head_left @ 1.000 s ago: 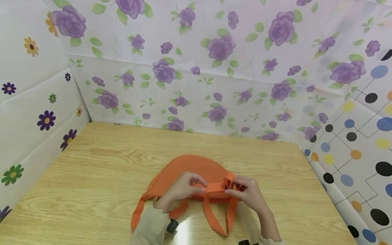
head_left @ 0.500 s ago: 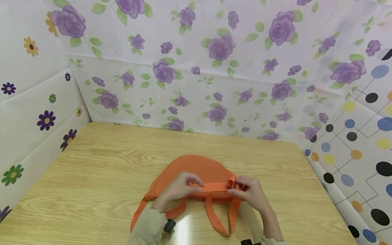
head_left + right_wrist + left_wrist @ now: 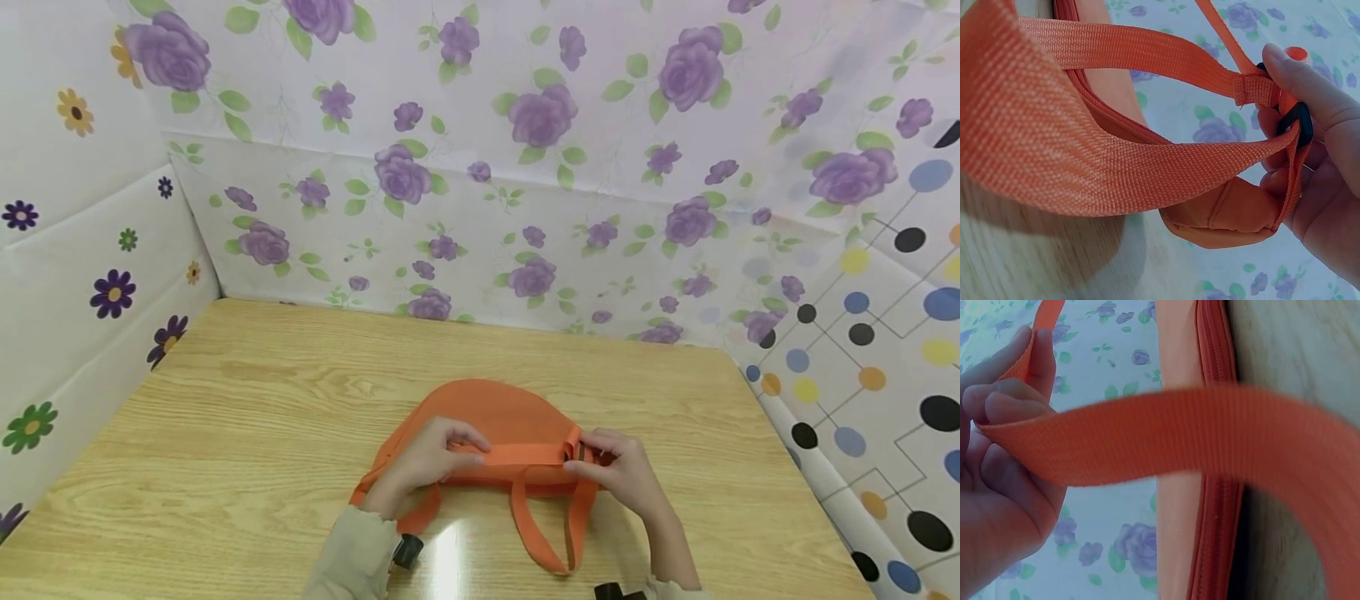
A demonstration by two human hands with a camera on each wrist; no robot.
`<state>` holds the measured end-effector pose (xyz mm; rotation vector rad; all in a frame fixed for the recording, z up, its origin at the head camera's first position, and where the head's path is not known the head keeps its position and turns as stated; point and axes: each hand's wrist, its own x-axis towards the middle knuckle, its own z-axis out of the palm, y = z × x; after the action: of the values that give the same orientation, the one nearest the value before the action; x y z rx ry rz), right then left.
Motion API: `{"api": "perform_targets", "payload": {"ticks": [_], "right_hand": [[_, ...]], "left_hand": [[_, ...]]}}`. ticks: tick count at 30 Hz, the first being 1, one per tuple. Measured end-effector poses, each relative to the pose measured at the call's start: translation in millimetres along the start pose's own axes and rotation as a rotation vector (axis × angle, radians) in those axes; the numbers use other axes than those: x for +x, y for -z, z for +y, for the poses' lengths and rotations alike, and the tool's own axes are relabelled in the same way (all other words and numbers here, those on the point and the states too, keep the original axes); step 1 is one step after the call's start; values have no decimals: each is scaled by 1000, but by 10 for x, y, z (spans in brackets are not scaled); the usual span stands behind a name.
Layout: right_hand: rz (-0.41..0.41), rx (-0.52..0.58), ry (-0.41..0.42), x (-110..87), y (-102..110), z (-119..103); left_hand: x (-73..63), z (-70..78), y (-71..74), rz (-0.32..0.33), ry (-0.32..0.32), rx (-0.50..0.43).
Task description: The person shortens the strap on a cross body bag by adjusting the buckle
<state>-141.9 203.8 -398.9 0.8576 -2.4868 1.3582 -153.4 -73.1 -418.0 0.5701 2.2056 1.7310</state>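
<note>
An orange waist bag (image 3: 487, 408) lies on the wooden table, its curved edge away from me. Its orange webbing strap (image 3: 525, 454) stretches between both hands along the near side. My left hand (image 3: 431, 454) pinches the strap; in the left wrist view the webbing (image 3: 1122, 440) runs between curled fingers. My right hand (image 3: 626, 475) grips the strap at a black slider buckle (image 3: 1297, 122), thumb on one side and fingers behind. Several strap layers meet there. A loose strap loop (image 3: 536, 542) hangs toward me. The bag's zipper (image 3: 1216, 525) shows in the left wrist view.
The wooden table (image 3: 262, 400) reaches to a wall covered with purple-flower cloth (image 3: 480, 225). Patterned sheets stand at left and right, the right one dotted (image 3: 847, 375). Black wrist devices (image 3: 407, 552) sit at the sleeve cuffs.
My left hand has slid left and my right hand slightly right, so the taut stretch of strap between them is longer. The bag and the hanging loop have shifted a little right.
</note>
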Motion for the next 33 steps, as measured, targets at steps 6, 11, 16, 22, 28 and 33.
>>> {"api": "perform_targets", "payload": {"ticks": [6,11,16,22,28,33], "right_hand": [[-10,-4,14,5,14,1],[-9,-16,-7,-8,38,8],[-16,-21,-34,-16,55,13],[-28,-29,2,-37,70,50],[-36,-35,-16,-104,82,294],[-40,-34,-20,-129,93,416]], "left_hand": [[6,-23,11,11,-62,50],[-50,49,38,54,-91,90],[-96,69,82,65,-73,104],[-112,-8,144,66,-64,111],[-156,-75,231,66,-68,141],[-197,-97,280,72,-34,131]]}}
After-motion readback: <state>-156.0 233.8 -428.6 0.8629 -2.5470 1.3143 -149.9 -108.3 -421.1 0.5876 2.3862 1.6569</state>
